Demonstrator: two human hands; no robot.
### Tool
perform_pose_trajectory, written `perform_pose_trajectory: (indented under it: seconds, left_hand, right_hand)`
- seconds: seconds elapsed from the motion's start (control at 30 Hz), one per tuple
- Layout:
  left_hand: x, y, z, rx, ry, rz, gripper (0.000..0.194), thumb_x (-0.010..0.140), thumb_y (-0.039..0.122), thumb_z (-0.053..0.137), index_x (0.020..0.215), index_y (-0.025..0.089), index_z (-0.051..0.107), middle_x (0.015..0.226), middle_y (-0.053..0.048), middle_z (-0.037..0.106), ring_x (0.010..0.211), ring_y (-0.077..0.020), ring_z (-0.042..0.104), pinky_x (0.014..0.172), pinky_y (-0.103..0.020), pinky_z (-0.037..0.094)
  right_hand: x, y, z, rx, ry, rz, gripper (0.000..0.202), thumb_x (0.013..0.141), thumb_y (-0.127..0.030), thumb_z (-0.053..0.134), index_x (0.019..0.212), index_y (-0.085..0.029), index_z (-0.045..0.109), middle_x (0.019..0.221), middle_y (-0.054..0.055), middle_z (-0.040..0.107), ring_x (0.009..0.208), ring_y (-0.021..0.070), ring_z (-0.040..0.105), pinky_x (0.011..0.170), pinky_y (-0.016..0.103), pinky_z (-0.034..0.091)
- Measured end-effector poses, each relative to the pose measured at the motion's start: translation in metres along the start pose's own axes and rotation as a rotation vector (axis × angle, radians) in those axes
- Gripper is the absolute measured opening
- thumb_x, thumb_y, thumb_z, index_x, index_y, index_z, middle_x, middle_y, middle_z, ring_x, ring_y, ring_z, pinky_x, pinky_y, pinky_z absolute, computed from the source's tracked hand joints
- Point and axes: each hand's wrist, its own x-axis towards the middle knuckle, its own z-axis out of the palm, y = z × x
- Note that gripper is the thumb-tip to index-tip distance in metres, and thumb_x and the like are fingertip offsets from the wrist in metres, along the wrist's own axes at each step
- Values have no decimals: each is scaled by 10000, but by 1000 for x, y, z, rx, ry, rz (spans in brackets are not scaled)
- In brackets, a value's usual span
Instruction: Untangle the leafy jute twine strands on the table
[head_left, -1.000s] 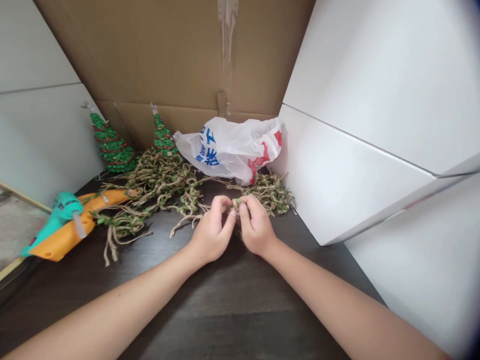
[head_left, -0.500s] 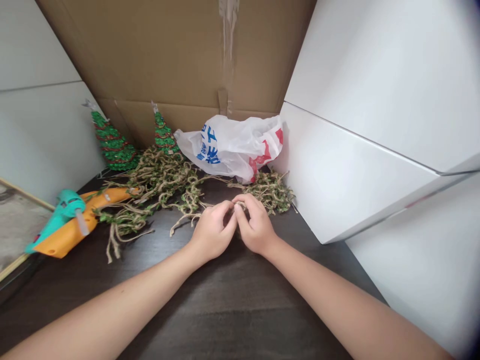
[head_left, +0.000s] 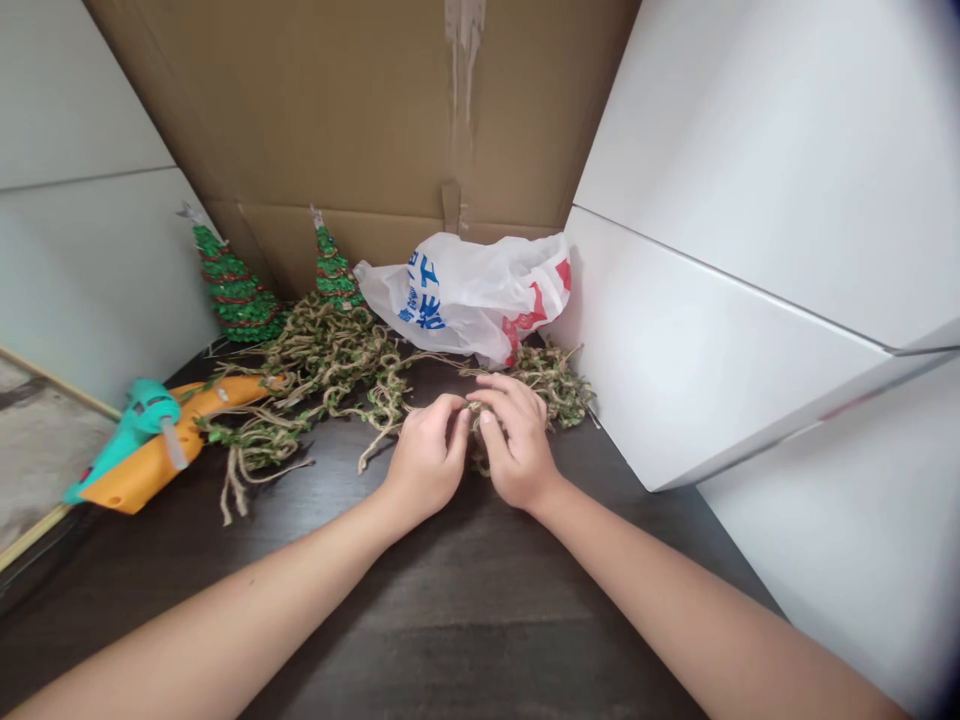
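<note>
My left hand (head_left: 429,450) and my right hand (head_left: 517,440) meet above the dark table, fingertips nearly together. Between them is a piece of jute twine with green bits (head_left: 480,460), mostly hidden behind the fingers. The left fingers are closed on it in a pinch. On the right, the thumb and fingers curl around the same twine, with some fingers lifted a little. Just beyond my right hand is a heap of knotted twine (head_left: 566,390). A larger tangled pile of green-flecked twine (head_left: 337,350) spreads to the left of my hands, loose ends trailing over the table.
A white plastic bag (head_left: 472,290) with blue and red print lies behind the hands. Two small green Christmas trees (head_left: 238,290) stand at the back left. Near the left edge rest a teal glue gun (head_left: 135,430) and an orange tool (head_left: 150,475). Cardboard (head_left: 337,110) and white panels (head_left: 735,300) enclose the table.
The fingers of my right hand have opened slightly and lifted from the left fingertips, showing more of the twine. The whole view has shifted a little.
</note>
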Motion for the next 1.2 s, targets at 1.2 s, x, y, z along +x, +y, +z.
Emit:
perform_pose_trajectory:
  seconds: [1.2]
  left_hand:
    - [-2,1,-5,-318,-8,5,368,1044,379,370,1145,181,663,799,-46,675,877,-188,675,820,-313,534]
  right_hand:
    - [-1,1,3,17,-226,16,139,944,-181,446,960,-207,582,948,57,610,913,209,568,874,386,425]
